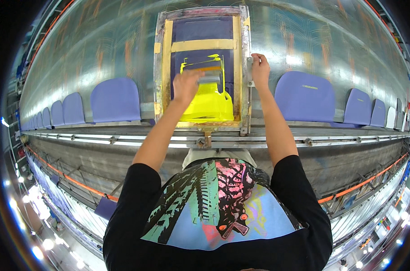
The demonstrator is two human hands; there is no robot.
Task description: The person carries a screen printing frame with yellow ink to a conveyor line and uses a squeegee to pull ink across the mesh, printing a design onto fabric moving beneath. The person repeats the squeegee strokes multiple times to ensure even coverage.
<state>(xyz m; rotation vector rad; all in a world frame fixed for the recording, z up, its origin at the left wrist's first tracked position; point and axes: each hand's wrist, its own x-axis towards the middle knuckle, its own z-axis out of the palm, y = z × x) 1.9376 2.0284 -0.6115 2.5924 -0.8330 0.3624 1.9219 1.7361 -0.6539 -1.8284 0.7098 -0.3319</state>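
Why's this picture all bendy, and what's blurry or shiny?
Head view: the fisheye lens bends the long, glossy grey table; head view: the bare left hand and its flat grey-and-orange tool look smeared, likely motion blur; head view: pale glare streaks the table.

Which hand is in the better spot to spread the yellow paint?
Probably the left hand: it holds the scraper at the yellow paint, while the right hand is at the frame's outer edge.

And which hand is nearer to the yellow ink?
Left. The left hand holds a blurred scraper at the upper left of the yellow ink. The right hand is farther off, at the outer right edge of the frame around the ink.
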